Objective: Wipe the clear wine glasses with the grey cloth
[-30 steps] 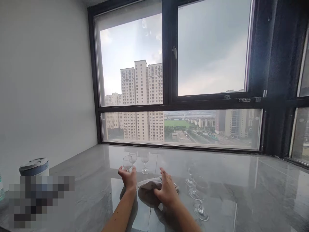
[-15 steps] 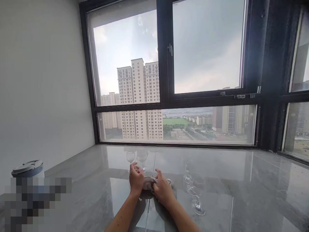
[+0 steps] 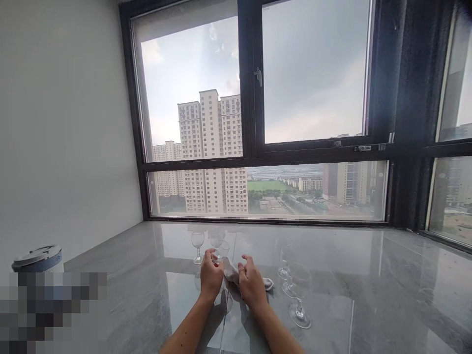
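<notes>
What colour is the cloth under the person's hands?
The cloth is white or pale grey, seen in the head view, the only one.

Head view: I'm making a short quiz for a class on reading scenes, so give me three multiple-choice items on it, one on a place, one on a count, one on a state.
1. Where does the white cloth lie?
A. on the grey countertop, between the two hands
B. on the window sill
C. over the lidded container at the left

2. How many wine glasses stand to the right of the right hand?
A. none
B. three
C. six

3. What is the left hand doing?
A. lying flat and open on the counter
B. closed around a wine glass
C. pressed on the window

Answers: 1 A, the cloth shows between the hands on the counter. 2 B, three glasses stand in a row there. 3 B, its fingers wrap the glass below the bowl.
</notes>
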Tool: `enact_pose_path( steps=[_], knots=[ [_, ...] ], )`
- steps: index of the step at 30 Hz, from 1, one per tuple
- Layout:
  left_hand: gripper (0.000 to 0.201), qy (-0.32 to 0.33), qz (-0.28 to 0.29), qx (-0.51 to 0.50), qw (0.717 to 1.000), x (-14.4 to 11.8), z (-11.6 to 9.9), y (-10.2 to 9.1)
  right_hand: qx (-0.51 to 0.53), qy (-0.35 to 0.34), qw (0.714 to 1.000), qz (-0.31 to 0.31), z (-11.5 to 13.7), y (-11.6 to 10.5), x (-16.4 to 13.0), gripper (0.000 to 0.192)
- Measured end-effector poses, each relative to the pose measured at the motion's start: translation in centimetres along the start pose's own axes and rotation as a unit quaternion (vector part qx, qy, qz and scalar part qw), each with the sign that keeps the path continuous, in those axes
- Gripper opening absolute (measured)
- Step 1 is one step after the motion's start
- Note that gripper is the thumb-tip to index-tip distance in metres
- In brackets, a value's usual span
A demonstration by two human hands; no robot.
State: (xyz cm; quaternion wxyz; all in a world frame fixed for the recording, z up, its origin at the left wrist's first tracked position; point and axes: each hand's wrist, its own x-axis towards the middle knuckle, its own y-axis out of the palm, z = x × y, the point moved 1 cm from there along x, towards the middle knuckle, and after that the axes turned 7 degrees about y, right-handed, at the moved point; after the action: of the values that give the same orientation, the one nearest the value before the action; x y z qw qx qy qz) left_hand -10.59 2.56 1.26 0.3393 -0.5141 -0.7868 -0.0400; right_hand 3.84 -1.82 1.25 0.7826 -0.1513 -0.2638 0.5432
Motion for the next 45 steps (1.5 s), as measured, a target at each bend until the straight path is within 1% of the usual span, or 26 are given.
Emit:
enact_pose_path(
  steps=[3,7,9,11,13,17,21,23,26,28,30,32,34,36,39,41,45],
  knots=[
    [0.036,-0.006,0.002,-0.004,1.0,0.0,0.0,0.1,-0.029,-0.005,1.0,-0.004,-0.2,0.0,-0.1,0.041],
    [0.039,-0.01,0.004,-0.008,1.0,0.0,0.2,0.1,-0.107,-0.028,0.994,-0.013,-0.3,0.0,-0.4,0.063],
    [0.038,-0.007,0.002,-0.007,1.0,0.0,0.3,0.1,-0.148,-0.023,0.989,-0.006,-0.2,-0.1,-0.7,0.067],
    [0.036,-0.001,0.0,-0.005,1.0,0.1,0.3,0.1,-0.173,-0.011,0.985,0.017,0.0,-0.2,-0.9,0.066],
    [0.035,0.005,-0.001,-0.004,1.0,0.1,0.3,0.1,-0.179,-0.015,0.983,0.044,0.2,-0.4,-1.2,0.067],
    [0.035,0.011,-0.004,-0.006,1.0,0.1,0.4,0.1,-0.16,-0.068,0.978,0.114,0.7,-0.5,-1.9,0.08],
    [0.034,0.006,-0.013,-0.003,1.0,0.2,0.7,0.1,-0.145,-0.115,0.966,0.181,0.8,-0.2,-2.4,0.096],
    [0.033,0.008,-0.013,-0.001,1.0,0.2,0.8,0.1,-0.134,-0.131,0.964,0.191,0.7,0.0,-2.4,0.093],
    [0.033,0.009,-0.008,0.003,1.0,0.3,1.0,0.2,-0.122,-0.131,0.968,0.175,0.6,0.1,-2.1,0.083],
    [0.033,0.01,-0.012,0.008,1.0,0.3,1.1,0.2,-0.119,-0.099,0.977,0.146,0.6,-0.1,-1.6,0.077],
    [0.035,0.018,-0.015,0.017,1.0,0.2,1.0,0.0,-0.096,-0.045,0.99,0.092,0.6,-0.7,-1.0,0.07],
    [0.038,0.036,-0.008,0.033,0.999,0.1,0.9,-0.2,-0.058,0.009,0.998,0.018,0.6,-1.3,-0.5,0.065],
    [0.041,0.062,0.009,0.052,0.997,0.0,0.7,-0.3,-0.027,0.032,0.998,-0.046,0.5,-1.8,-0.2,0.063],
    [0.044,0.083,0.034,0.066,0.994,-0.2,0.4,-0.3,-0.007,0.021,0.997,-0.08,0.5,-1.9,-0.1,0.063],
    [0.048,0.119,0.076,0.069,0.988,-0.5,0.0,-0.1,0.017,-0.01,0.995,-0.098,0.6,-1.7,-0.3,0.063],
    [0.051,0.131,0.096,0.061,0.985,-0.6,-0.2,0.0,0.043,-0.039,0.994,-0.088,0.9,-1.6,-0.6,0.062],
    [0.053,0.123,0.118,0.049,0.984,-0.7,-0.5,-0.1,0.105,-0.105,0.988,-0.044,1.4,-1.5,-0.8,0.055]
  ],
)
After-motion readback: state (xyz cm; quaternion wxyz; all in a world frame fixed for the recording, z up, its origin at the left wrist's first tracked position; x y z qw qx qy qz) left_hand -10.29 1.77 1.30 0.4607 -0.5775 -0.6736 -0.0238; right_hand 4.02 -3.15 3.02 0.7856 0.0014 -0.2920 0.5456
